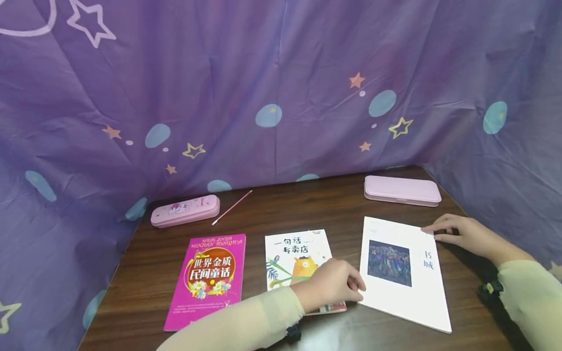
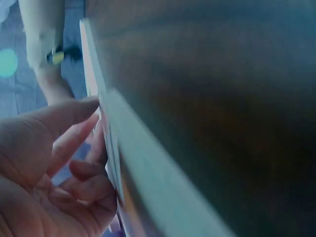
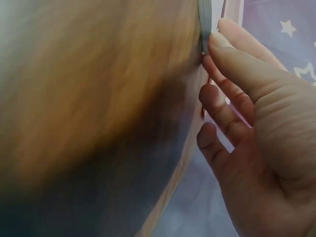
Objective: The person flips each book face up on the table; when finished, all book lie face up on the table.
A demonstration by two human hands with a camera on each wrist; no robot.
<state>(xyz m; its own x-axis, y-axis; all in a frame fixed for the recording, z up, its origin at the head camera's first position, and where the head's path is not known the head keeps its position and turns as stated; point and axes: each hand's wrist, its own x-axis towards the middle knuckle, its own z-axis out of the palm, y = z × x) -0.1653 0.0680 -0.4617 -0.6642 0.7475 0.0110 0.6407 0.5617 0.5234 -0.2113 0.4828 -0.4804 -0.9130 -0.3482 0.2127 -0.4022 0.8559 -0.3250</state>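
Observation:
A white book (image 1: 426, 302) with a dark square picture lies on the right side of the table. At its left edge is my left hand (image 1: 331, 285), thumb and index finger pinching the edge, the other fingers bent in. My right hand (image 1: 470, 236) pinches the upper right edge between thumb and fingers. In the right wrist view, the book's thin edge (image 3: 204, 24) meets the thumb tip of that hand (image 3: 276, 133). My left forearm and hand partly cover a book with a bear on its cover (image 1: 296, 243).
A magenta book (image 1: 180, 312) lies at the left. Behind it are a pink pencil case (image 1: 186, 210) and a thin red pencil (image 1: 232, 207). Another pink case (image 1: 401, 190) sits at the back right. A purple starry cloth (image 1: 228, 87) hangs around the table (image 1: 303, 204).

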